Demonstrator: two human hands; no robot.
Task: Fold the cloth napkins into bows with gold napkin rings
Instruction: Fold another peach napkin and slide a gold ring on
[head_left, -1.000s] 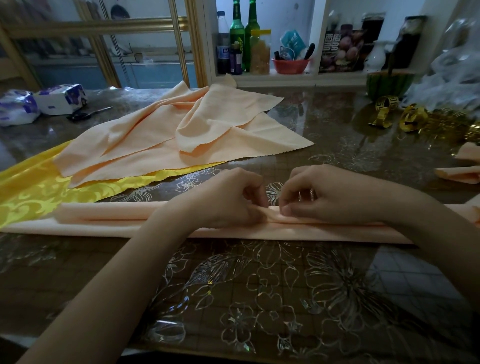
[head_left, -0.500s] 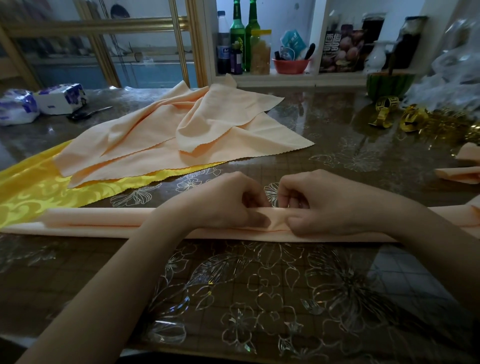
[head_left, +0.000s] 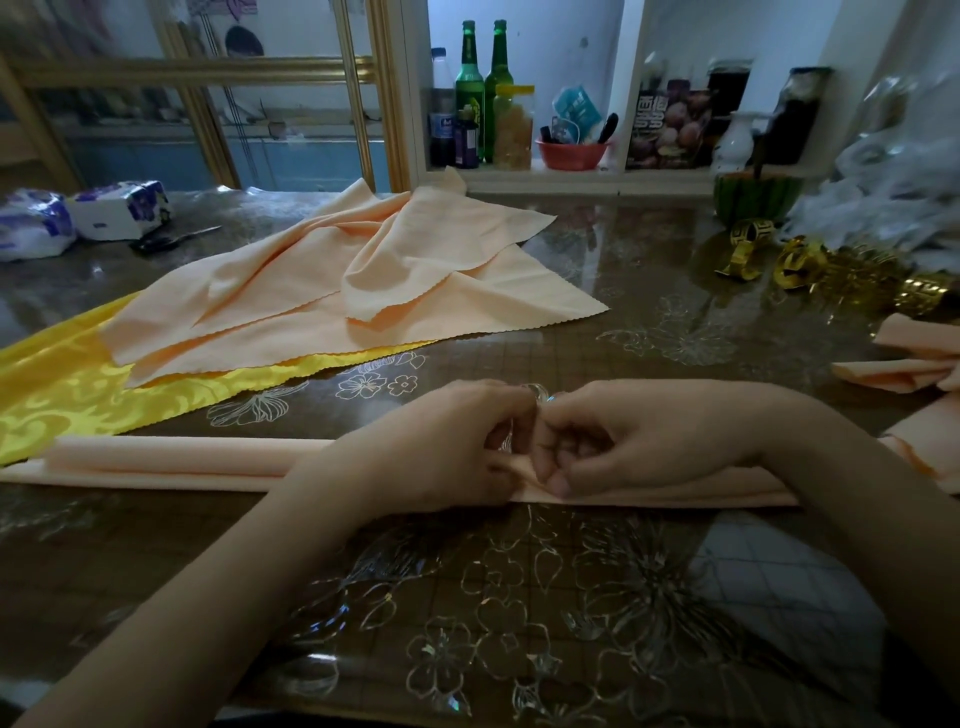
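A peach napkin folded into a long narrow strip (head_left: 171, 462) lies across the table in front of me. My left hand (head_left: 441, 447) and my right hand (head_left: 639, 441) meet at its middle, knuckles touching, and both pinch the pleated cloth there with curled fingers. The strip's middle is hidden under the hands. Gold napkin rings (head_left: 748, 249) lie in a heap at the far right. Loose peach napkins (head_left: 337, 280) are piled beyond the strip.
A yellow patterned cloth (head_left: 57, 389) lies under the pile at left. Folded peach pieces (head_left: 904, 364) sit at the right edge. Scissors (head_left: 166, 240) and tissue packs (head_left: 119, 208) are far left. Bottles (head_left: 467, 93) and a red bowl (head_left: 571, 153) stand on the shelf behind.
Both hands have drawn closer together at the strip's middle, bunching the cloth between them. The strip's left end has shifted slightly to the right.
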